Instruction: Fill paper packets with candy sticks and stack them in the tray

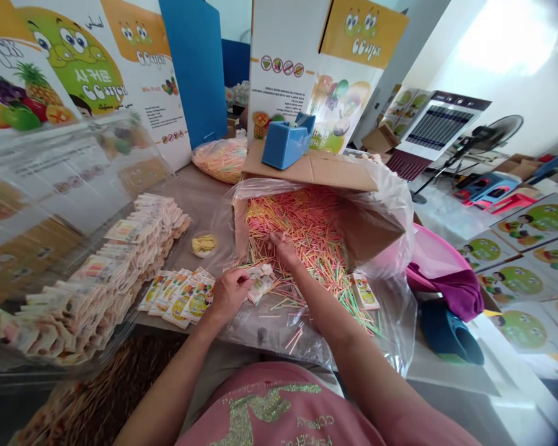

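Observation:
Thin pink, yellow and green sticks (302,217) spill from a cardboard box (367,232) lying on its side. Over the left part of the heap is my right hand (283,246), its fingers bent among the sticks; whether it holds any is too small to tell. My left hand (232,290) pinches the edge of a small printed packet (259,280) just left of the heap. Several flat printed packets (181,297) lie fanned out left of that hand. A small round dish (203,245) holds yellow rubber bands.
Long rows of filled packets (97,279) lie at the left behind clear plastic. A blue tape dispenser (288,142) sits on the box. Printed cartons (162,80) stand behind. At the right are a pink basin (428,248) and a dark blue container (451,334).

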`<control>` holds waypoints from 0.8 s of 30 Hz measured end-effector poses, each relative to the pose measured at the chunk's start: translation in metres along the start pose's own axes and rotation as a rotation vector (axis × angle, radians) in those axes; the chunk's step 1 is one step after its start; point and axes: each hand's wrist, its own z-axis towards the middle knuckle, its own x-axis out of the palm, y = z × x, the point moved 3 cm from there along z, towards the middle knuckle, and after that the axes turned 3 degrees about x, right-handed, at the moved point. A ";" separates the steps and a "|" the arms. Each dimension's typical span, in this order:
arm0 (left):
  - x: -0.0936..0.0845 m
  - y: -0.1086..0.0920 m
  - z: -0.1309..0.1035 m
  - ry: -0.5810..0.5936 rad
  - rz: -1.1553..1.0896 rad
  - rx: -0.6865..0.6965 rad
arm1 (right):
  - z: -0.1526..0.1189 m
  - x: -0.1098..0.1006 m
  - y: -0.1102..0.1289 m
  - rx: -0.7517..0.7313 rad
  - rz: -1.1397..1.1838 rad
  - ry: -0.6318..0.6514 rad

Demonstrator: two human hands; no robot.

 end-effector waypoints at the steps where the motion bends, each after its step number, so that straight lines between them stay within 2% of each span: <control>1: -0.002 -0.001 0.000 -0.018 -0.045 -0.005 | 0.000 -0.003 0.004 0.031 0.111 -0.042; 4: -0.004 -0.002 0.000 -0.061 -0.172 -0.045 | -0.003 -0.011 0.015 0.147 0.389 -0.098; 6: -0.004 0.000 0.000 -0.075 -0.267 -0.084 | -0.005 -0.013 0.022 0.187 0.496 -0.098; 11: 0.002 0.009 -0.004 -0.084 -0.455 -0.196 | -0.004 -0.008 0.024 0.209 0.585 -0.088; 15: 0.005 0.014 -0.004 -0.120 -0.531 -0.216 | 0.003 -0.001 0.019 0.196 0.564 -0.087; 17: 0.007 0.016 -0.003 -0.141 -0.563 -0.237 | 0.008 0.003 0.015 0.146 0.482 -0.083; 19: 0.009 0.019 -0.001 -0.149 -0.579 -0.272 | 0.012 0.008 0.008 0.089 0.288 -0.067; 22: 0.012 0.020 0.001 -0.136 -0.587 -0.315 | 0.014 0.017 -0.002 -0.027 -0.136 0.088; 24: 0.014 0.019 0.002 -0.124 -0.596 -0.335 | 0.011 0.020 -0.006 -0.083 -0.322 0.203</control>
